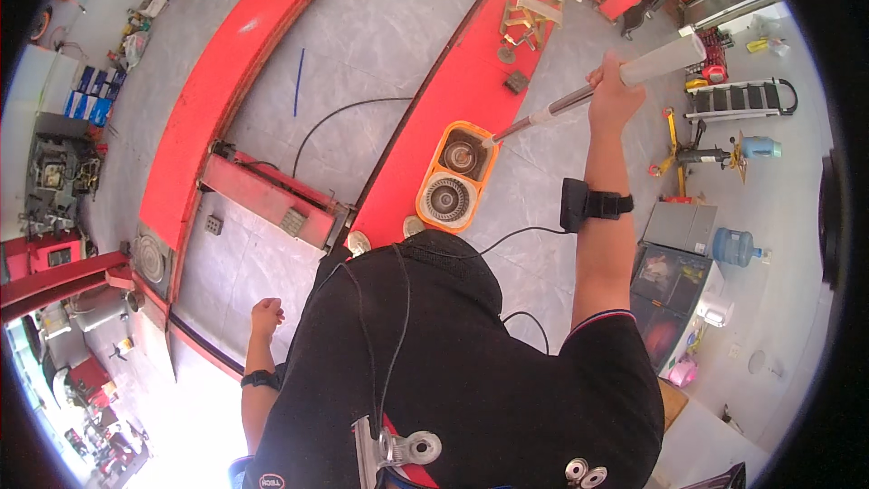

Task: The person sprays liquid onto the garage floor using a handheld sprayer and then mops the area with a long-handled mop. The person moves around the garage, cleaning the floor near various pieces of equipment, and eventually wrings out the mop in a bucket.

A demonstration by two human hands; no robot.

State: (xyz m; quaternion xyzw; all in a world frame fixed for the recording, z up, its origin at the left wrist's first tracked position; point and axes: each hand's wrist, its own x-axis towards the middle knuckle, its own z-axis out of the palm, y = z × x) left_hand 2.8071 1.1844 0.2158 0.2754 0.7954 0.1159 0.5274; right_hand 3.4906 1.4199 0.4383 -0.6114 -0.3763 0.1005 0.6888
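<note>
My right hand [617, 95] is raised at the right and wrapped around a mop [566, 103] with a metal pole and a thick white upper end. The pole slants down to the left, and its lower end meets the edge of an orange mop bucket [493, 159]. Whether a mop head is attached there I cannot make out. One half of the bucket is a dark well; the other holds a round white spin basket [449, 198]. Low at the left, my left hand [267, 316] hangs away from the bucket, its fingers curled in with nothing seen in them.
The bucket stands on a red lift ramp [444, 95], just ahead of my shoes. Another red ramp [213, 81] runs at the left, with a crossbeam [267, 196] between. A black cable [339, 111] lies on the grey floor. A step ladder [740, 100] and cabinet [670, 285] line the right wall.
</note>
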